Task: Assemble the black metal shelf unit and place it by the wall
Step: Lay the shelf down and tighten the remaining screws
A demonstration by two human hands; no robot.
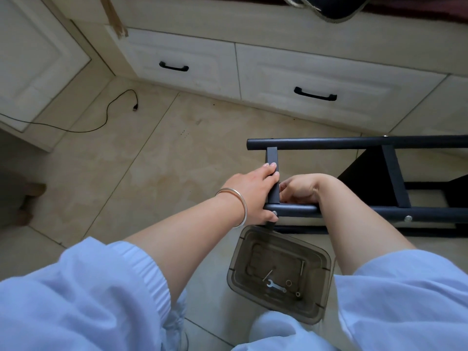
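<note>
The black metal shelf frame (pixel 354 144) lies on its side on the tiled floor, its tubes running off to the right. My left hand (pixel 253 191) grips the short crossbar (pixel 273 158) at the frame's left end, thumb near a silver bolt (pixel 274 213) on the near tube. My right hand (pixel 302 188) is curled just right of that crossbar, above the near tube (pixel 296 209); whether its fingers hold anything is hidden.
A smoky plastic box (pixel 276 274) sits on the floor below the frame, holding a small spanner (pixel 274 285), bolts and washers. White drawers with black handles (pixel 314 94) line the far side. A black cable (pixel 109 107) lies at the left.
</note>
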